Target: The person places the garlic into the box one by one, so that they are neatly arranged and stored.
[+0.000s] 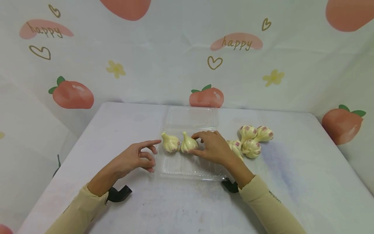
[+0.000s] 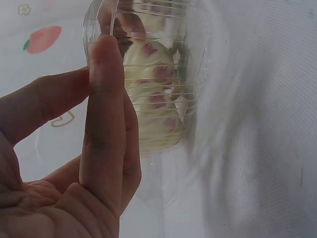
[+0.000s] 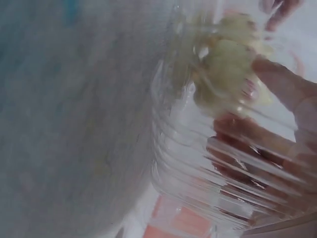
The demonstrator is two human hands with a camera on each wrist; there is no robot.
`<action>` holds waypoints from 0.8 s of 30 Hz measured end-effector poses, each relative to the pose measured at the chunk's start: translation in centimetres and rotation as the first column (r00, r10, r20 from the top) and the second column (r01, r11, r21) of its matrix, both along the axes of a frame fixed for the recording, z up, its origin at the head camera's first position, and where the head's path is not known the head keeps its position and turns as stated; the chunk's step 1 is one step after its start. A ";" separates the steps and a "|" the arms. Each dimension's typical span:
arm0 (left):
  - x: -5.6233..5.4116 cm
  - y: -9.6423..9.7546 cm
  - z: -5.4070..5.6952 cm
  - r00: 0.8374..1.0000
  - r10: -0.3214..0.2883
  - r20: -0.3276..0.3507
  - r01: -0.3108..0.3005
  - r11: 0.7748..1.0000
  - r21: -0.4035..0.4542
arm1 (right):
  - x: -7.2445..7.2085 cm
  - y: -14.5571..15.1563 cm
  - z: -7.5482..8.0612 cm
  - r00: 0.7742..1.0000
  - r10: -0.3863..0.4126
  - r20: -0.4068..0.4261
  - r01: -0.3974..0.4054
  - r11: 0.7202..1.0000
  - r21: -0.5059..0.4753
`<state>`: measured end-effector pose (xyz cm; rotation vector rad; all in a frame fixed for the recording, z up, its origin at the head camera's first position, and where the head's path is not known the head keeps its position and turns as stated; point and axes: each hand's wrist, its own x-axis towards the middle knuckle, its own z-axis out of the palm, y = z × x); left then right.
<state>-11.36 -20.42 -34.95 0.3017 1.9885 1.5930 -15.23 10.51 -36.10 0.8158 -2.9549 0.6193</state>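
Note:
A clear plastic clamshell box lies with its lid folded back on the table. Two pale garlic bulbs sit side by side in it: a left one and a right one. My right hand reaches over the box's right side and pinches the right garlic bulb between thumb and fingers; the right wrist view shows that bulb through the ribbed wall. My left hand is at the box's left edge, its index finger extended toward the rim. In the left wrist view, fingertips meet the clear wall.
Right of the box, several more garlic bulbs lie in a cluster, one partly hidden behind my right hand. The open lid lies toward the back. A printed curtain hangs behind the white table.

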 end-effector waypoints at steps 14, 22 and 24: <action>0.1 0.0 0.2 1.000 -0.006 -0.015 0.006 1.000 -0.001 | 0.0 0.2 0.2 1.000 0.010 -0.002 -0.010 1.000 -0.004; 0.0 -0.1 0.1 1.000 -0.008 -0.011 0.008 1.000 0.000 | -0.1 -0.1 0.2 1.000 0.027 -0.012 -0.028 1.000 -0.011; 0.1 -0.1 0.1 1.000 -0.009 -0.009 0.009 1.000 0.001 | -0.2 -0.1 0.2 0.999 0.030 -0.014 -0.030 1.000 -0.006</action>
